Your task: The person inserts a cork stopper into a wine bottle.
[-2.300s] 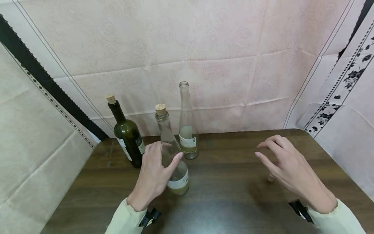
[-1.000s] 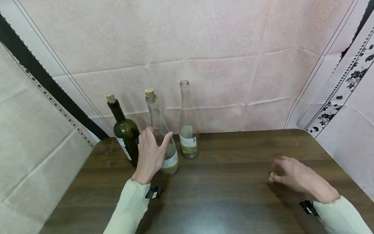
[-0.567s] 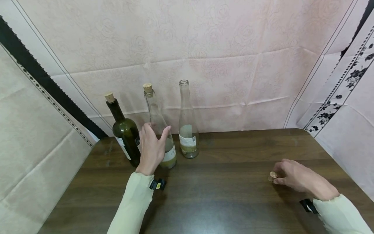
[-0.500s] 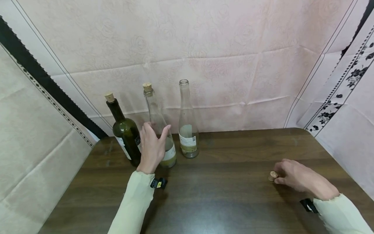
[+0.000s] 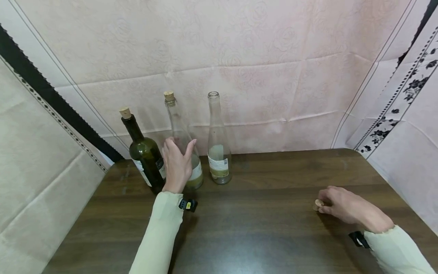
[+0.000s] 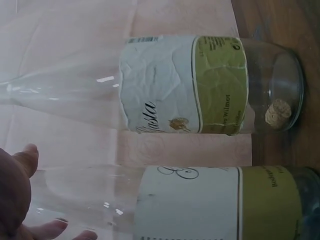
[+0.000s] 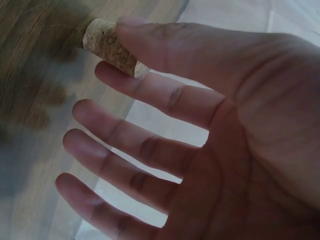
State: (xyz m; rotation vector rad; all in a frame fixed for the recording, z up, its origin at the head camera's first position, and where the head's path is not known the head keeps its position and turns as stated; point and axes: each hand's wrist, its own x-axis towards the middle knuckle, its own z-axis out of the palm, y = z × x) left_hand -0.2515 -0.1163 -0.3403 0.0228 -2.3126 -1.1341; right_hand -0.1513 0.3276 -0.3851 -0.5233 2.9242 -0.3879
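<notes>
My left hand point(image 5: 177, 167) grips a clear glass bottle point(image 5: 176, 120), thumb on its right side, fingers on its left. A cork stopper point(image 5: 169, 96) sits in that bottle's mouth; white and green label at its base. Just to the right stands a second clear bottle point(image 5: 216, 133) with an open mouth. In the left wrist view a cork piece point(image 6: 278, 113) shows through that second bottle's glass near the base. At the table's right, my right hand point(image 5: 349, 205) pinches a loose cork point(image 7: 111, 45) between thumb and index finger, other fingers spread, close over the tabletop.
A dark green wine bottle point(image 5: 145, 156) with a cork in its neck stands left of my left hand, very near it. The wooden table point(image 5: 260, 228) ends at a pale cloth backdrop point(image 5: 267, 83) just behind the bottles. More cloth hangs on both sides.
My left hand has carried the corked clear bottle back and left, into line beside the other bottles. My right hand has come down to the loose cork and taken it between thumb and index finger.
</notes>
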